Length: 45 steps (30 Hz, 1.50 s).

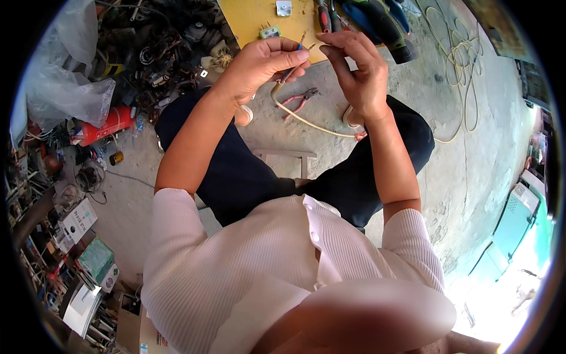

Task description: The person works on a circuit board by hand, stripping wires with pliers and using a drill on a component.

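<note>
Here's the left hand (274,59), thumb and fingers pinched firmly on the stripped cable (306,121), and out of that grip poke its two thin wires, one with blue insulation, both showing bare copper tips! Just beside those tips, the right hand (359,68) hangs with its thumb and forefinger slightly parted, the grip released, clear of the copper. Below the left hand the cable's pale sheath bends and runs rightward between the knees, toward a small red piece (361,135) by the right forearm. Just beyond the fingers, on the yellow tabletop (247,17), sits a green-and-white plug body (270,33), prongs up, with a white plug cover (283,7) farther back, and over to the right a red-and-black screwdriver (323,17) and a green-and-black power tool (389,29). Down on the concrete floor (283,127), red-handled pliers (300,103) lie between the feet, and well off right, a loose tangle of pale cord (463,53)
</note>
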### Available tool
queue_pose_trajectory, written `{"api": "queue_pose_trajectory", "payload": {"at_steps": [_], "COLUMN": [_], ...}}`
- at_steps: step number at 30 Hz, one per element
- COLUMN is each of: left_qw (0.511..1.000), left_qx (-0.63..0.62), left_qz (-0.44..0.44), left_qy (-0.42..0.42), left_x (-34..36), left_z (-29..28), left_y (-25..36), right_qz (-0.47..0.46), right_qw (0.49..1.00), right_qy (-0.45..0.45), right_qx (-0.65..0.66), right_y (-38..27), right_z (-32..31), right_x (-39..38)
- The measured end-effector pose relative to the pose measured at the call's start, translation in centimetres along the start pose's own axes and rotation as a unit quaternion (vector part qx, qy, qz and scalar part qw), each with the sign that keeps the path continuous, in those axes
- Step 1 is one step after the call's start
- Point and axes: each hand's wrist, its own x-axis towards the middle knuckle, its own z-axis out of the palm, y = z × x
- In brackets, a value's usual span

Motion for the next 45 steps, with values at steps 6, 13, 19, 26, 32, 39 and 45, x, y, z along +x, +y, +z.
{"api": "queue_pose_trajectory", "payload": {"at_steps": [6, 13, 19, 26, 32, 39, 45], "left_qw": [1.0, 0.999, 0.999, 1.0, 0.999, 0.999, 0.999], "left_qx": [0.001, -0.024, -0.013, -0.012, -0.014, -0.019, -0.012], "left_qz": [-0.003, -0.009, -0.008, -0.019, -0.024, -0.018, -0.018], "left_qy": [-0.002, -0.044, -0.036, -0.019, -0.026, -0.028, -0.034], "left_x": [-0.6, -0.6, -0.7, -0.6, -0.4, -0.4, -0.5], "left_z": [-0.8, -1.5, -0.9, -0.7, -0.6, -0.2, -0.1], "left_y": [-0.3, -0.5, -0.2, -0.2, -0.2, -0.1, -0.2], "right_qz": [-0.065, -0.122, -0.131, -0.131, -0.122, -0.079, -0.004], "right_qw": [0.993, 0.984, 0.983, 0.983, 0.984, 0.991, 0.999], "right_qy": [-0.041, -0.038, -0.03, -0.034, -0.025, -0.003, -0.008], "right_qx": [-0.095, -0.124, -0.129, -0.126, -0.13, -0.109, -0.047], "right_y": [0.2, 0.3, 0.4, 0.2, 0.3, 0.4, -0.3], "right_z": [0.5, 0.6, 0.3, -0.3, -0.3, -0.1, -0.1], "right_x": [-0.2, 0.0, -0.1, -0.1, -0.4, -0.7, -0.8]}}
